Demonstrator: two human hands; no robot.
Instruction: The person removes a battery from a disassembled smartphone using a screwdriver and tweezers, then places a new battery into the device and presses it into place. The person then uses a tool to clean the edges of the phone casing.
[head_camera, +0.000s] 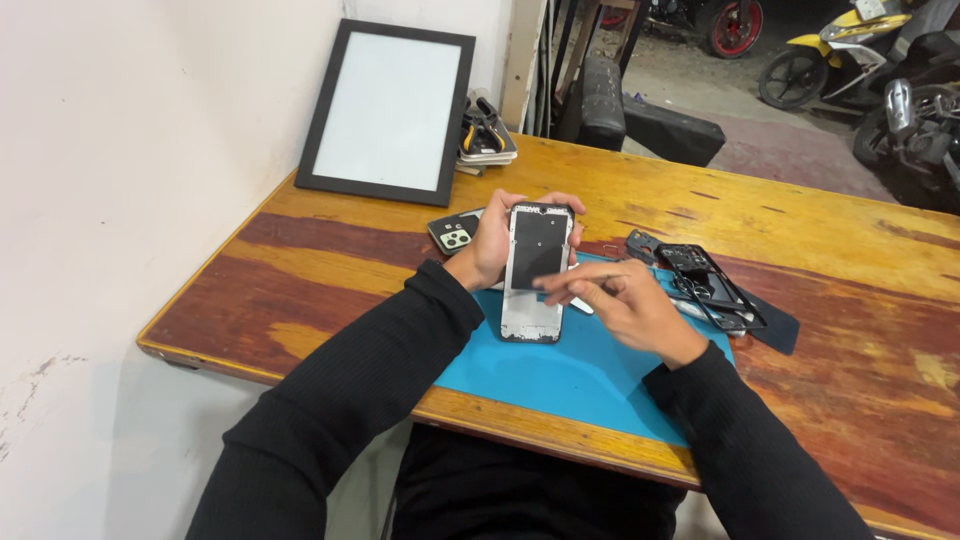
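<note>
Presently, the contents of the scene, itemised:

Item in hand: opened phone body (534, 272), a thin slab, silver frame with a dark inner panel facing up, stood on its lower edge on the blue mat (560, 375) and leaning slightly back.

Left hand (500, 238): wrapped round the upper end of the phone body, fingers (560, 201) curled over the top edge, thumb along the left side; closed on it.

Right hand (625, 303): just in front of the panel's lower half, fingers drawn narrow together as in a pinch; whether they carry a small tool or part cannot be told, the view being too coarse there.

Handling, judged: light and stiff, but probably fragile; a bare frame likely flexes if twisted, and the exposed panel should not take pressure.

Where to hold, judged: by the long metal side edges or the top rim, as the left hand does; keep off the dark face.

Surface grip, judged: the metal edges look smooth, so possibly slippery; the mat under the lower edge steadies it.

Nearby, right: black inner phone frame (712, 285) lying flat, half on the mat.

Nearby, left: back cover with camera cluster (455, 233), flat on the worktop (800, 220), behind the left hand.

Rear of worktop: black-framed board (390, 110) leaning on the wall; pliers (484, 128) on a small stack beside it.
</note>
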